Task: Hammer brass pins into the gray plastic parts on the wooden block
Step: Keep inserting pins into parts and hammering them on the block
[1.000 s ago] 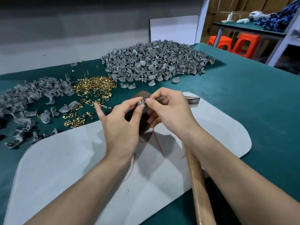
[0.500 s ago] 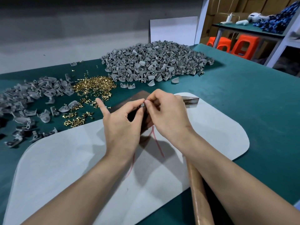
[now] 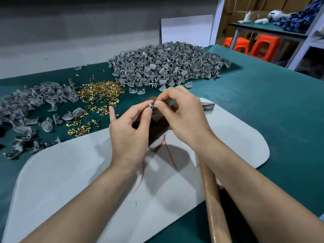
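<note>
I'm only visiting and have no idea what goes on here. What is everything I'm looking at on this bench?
Big pile of gray parts: too many to count, gray, far middle of the table.
Loose gray parts: many, gray, far left.
Brass pins: many, gold, between those two.
Small gray part: one, gray, pinched between both hands' fingertips.
Wooden block: one, dark brown, on the mat under the hands.
Hammer: one, wooden handle, lying under the right forearm.
Mat: one, pale gray, near side.
Table: one, green.
Stools: three seen, orange, far right.
Left hand: pinching the part.
Right hand: pinching the part.
</note>
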The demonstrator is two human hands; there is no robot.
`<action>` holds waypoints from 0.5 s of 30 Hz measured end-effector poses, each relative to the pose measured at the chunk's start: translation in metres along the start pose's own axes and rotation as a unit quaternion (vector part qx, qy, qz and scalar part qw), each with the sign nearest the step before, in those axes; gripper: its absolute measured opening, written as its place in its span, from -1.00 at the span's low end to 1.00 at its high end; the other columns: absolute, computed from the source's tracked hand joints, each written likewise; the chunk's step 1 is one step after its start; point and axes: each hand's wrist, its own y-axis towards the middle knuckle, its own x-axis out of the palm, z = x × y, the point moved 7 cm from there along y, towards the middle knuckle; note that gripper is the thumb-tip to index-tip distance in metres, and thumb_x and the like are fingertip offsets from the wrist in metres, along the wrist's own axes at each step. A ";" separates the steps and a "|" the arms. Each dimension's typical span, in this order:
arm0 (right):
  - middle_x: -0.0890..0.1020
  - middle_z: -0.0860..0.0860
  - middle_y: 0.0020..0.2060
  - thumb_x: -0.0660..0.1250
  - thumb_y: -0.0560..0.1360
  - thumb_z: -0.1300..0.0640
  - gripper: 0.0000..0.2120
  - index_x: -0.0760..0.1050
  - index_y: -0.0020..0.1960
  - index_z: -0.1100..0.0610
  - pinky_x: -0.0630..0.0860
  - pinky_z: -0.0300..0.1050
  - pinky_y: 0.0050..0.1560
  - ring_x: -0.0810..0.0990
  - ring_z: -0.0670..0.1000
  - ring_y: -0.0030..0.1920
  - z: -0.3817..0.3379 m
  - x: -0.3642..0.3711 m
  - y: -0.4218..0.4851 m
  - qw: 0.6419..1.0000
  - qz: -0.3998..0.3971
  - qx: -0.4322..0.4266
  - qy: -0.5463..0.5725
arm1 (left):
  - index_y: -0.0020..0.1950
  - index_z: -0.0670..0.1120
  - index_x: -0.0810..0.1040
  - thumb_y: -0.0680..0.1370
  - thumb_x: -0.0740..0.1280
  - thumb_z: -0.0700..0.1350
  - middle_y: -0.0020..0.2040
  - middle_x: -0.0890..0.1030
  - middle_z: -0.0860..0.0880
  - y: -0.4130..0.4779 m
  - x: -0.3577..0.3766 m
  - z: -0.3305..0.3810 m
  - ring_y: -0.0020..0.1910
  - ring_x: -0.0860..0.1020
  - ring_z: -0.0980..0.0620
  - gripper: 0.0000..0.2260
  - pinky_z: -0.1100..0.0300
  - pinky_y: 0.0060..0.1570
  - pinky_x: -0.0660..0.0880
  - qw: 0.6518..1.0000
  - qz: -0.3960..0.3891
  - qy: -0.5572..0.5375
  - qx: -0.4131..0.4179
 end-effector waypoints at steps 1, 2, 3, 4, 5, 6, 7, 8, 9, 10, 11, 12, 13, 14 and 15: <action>0.51 0.05 -0.14 0.36 0.50 0.23 -0.95 0.56 -0.14 0.13 0.49 -0.25 -0.14 0.54 -0.02 -0.18 0.001 -0.001 0.001 1.000 -0.007 0.005 0.026 | -0.01 0.21 0.56 0.55 0.30 -0.07 -0.12 0.65 0.30 0.000 0.001 0.000 -0.07 0.60 0.32 -0.84 0.01 0.53 -0.11 1.000 -0.009 -0.016 -0.003; 0.52 0.07 -0.13 0.35 0.51 0.24 -0.92 0.53 -0.16 0.12 0.57 -0.18 -0.16 0.57 0.02 -0.17 0.002 0.000 0.001 0.998 -0.018 0.018 0.059 | 0.00 0.19 0.56 0.55 0.29 -0.05 -0.13 0.67 0.27 0.000 0.001 -0.001 -0.05 0.62 0.26 -0.87 -0.13 0.50 -0.01 0.999 -0.017 -0.040 -0.007; 0.53 0.06 -0.17 0.34 0.51 0.26 -0.89 0.51 -0.18 0.11 0.62 -0.06 -0.19 0.60 0.05 -0.18 0.005 0.002 0.001 0.995 -0.031 0.033 0.087 | 0.00 0.17 0.56 0.54 0.30 -0.04 -0.13 0.69 0.23 0.000 0.002 -0.002 -0.03 0.65 0.18 -0.88 -0.22 0.45 0.10 0.997 -0.026 -0.066 -0.014; 0.55 0.04 -0.24 0.32 0.52 0.27 -0.86 0.49 -0.19 0.10 0.64 0.04 -0.20 0.60 0.06 -0.22 0.007 0.004 0.001 0.992 -0.045 0.047 0.108 | 0.00 0.16 0.57 0.53 0.31 -0.03 -0.14 0.70 0.19 0.000 0.002 -0.004 -0.02 0.66 0.11 -0.89 -0.28 0.40 0.18 0.995 -0.033 -0.088 -0.023; 0.55 0.01 -0.30 0.31 0.52 0.29 -0.83 0.48 -0.21 0.10 0.64 0.09 -0.21 0.60 0.04 -0.27 0.009 0.006 0.000 0.989 -0.058 0.059 0.127 | -0.01 0.17 0.58 0.52 0.31 -0.02 -0.15 0.70 0.16 -0.001 0.003 -0.005 -0.03 0.67 0.06 -0.89 -0.30 0.37 0.22 0.994 -0.038 -0.101 -0.032; 0.55 0.00 -0.34 0.31 0.53 0.29 -0.81 0.47 -0.23 0.09 0.64 0.10 -0.21 0.58 0.03 -0.29 0.010 0.007 0.000 0.985 -0.066 0.067 0.142 | -0.01 0.19 0.59 0.52 0.32 -0.01 -0.16 0.70 0.14 -0.001 0.003 -0.007 -0.04 0.67 0.04 -0.89 -0.31 0.35 0.25 0.993 -0.040 -0.105 -0.038; 0.55 0.00 -0.36 0.31 0.53 0.29 -0.80 0.47 -0.23 0.08 0.63 0.06 -0.22 0.57 0.02 -0.30 0.011 0.008 0.000 0.984 -0.070 0.070 0.150 | -0.01 0.21 0.60 0.51 0.33 -0.01 -0.16 0.70 0.14 -0.001 0.003 -0.008 -0.05 0.67 0.04 -0.87 -0.30 0.34 0.26 0.993 -0.038 -0.102 -0.039; 0.54 0.00 -0.38 0.31 0.53 0.29 -0.79 0.47 -0.24 0.08 0.60 0.00 -0.27 0.55 0.01 -0.32 0.010 0.008 0.000 0.983 -0.070 0.069 0.156 | -0.01 0.23 0.60 0.52 0.33 -0.01 -0.14 0.69 0.14 0.000 0.001 -0.007 -0.05 0.66 0.04 -0.86 -0.28 0.33 0.29 0.994 -0.032 -0.094 -0.034; 0.53 0.00 -0.39 0.31 0.53 0.29 -0.79 0.47 -0.24 0.07 0.55 -0.08 -0.33 0.52 -0.01 -0.34 0.009 0.008 0.000 0.981 -0.071 0.069 0.165 | -0.01 0.24 0.61 0.52 0.33 0.00 -0.12 0.68 0.14 0.000 0.000 -0.006 -0.03 0.64 0.03 -0.85 -0.26 0.31 0.33 0.996 -0.023 -0.081 -0.022; 0.51 -0.01 -0.40 0.30 0.53 0.29 -0.79 0.48 -0.24 0.08 0.51 -0.14 -0.38 0.50 -0.03 -0.37 0.009 0.008 0.000 0.979 -0.071 0.071 0.179 | 0.00 0.25 0.60 0.53 0.33 0.00 -0.09 0.66 0.13 0.001 -0.002 -0.003 0.00 0.62 0.02 -0.85 -0.24 0.26 0.37 0.998 -0.012 -0.065 -0.007; 0.50 -0.01 -0.40 0.30 0.53 0.29 -0.80 0.48 -0.24 0.09 0.49 -0.18 -0.42 0.48 -0.05 -0.39 0.008 0.008 -0.001 0.976 -0.073 0.074 0.193 | 0.02 0.24 0.59 0.53 0.32 0.00 -0.06 0.64 0.13 0.001 -0.004 -0.002 0.02 0.60 0.01 -0.86 -0.22 0.22 0.41 0.999 -0.003 -0.054 0.004; 0.50 0.00 -0.39 0.30 0.53 0.29 -0.80 0.48 -0.24 0.10 0.48 -0.19 -0.44 0.47 -0.06 -0.41 0.008 0.008 -0.001 0.972 -0.076 0.078 0.206 | 0.04 0.23 0.58 0.54 0.32 0.00 -0.04 0.62 0.13 0.001 -0.005 -0.001 0.04 0.58 0.01 -0.86 -0.21 0.20 0.42 0.999 0.004 -0.049 0.010; 0.50 0.00 -0.38 0.30 0.53 0.29 -0.81 0.49 -0.23 0.10 0.47 -0.19 -0.46 0.47 -0.07 -0.43 0.008 0.009 -0.001 0.969 -0.080 0.082 0.218 | 0.04 0.22 0.57 0.54 0.32 -0.01 -0.03 0.62 0.13 0.002 -0.005 -0.002 0.05 0.58 0.01 -0.86 -0.20 0.20 0.43 0.999 0.007 -0.048 0.011; 0.50 0.01 -0.38 0.29 0.54 0.30 -0.82 0.48 -0.22 0.12 0.46 -0.19 -0.48 0.46 -0.06 -0.45 0.008 0.011 -0.002 0.965 -0.087 0.087 0.231 | 0.04 0.22 0.57 0.54 0.31 -0.02 -0.02 0.63 0.14 0.002 -0.005 -0.003 0.06 0.58 0.01 -0.85 -0.20 0.21 0.42 0.999 0.006 -0.048 0.009; 0.49 0.02 -0.39 0.29 0.54 0.30 -0.82 0.48 -0.22 0.14 0.45 -0.20 -0.50 0.45 -0.06 -0.47 0.008 0.014 -0.004 0.959 -0.094 0.096 0.249 | 0.05 0.22 0.57 0.54 0.31 -0.02 -0.01 0.64 0.14 0.002 -0.005 -0.004 0.07 0.58 0.01 -0.85 -0.19 0.23 0.42 0.999 0.005 -0.050 0.005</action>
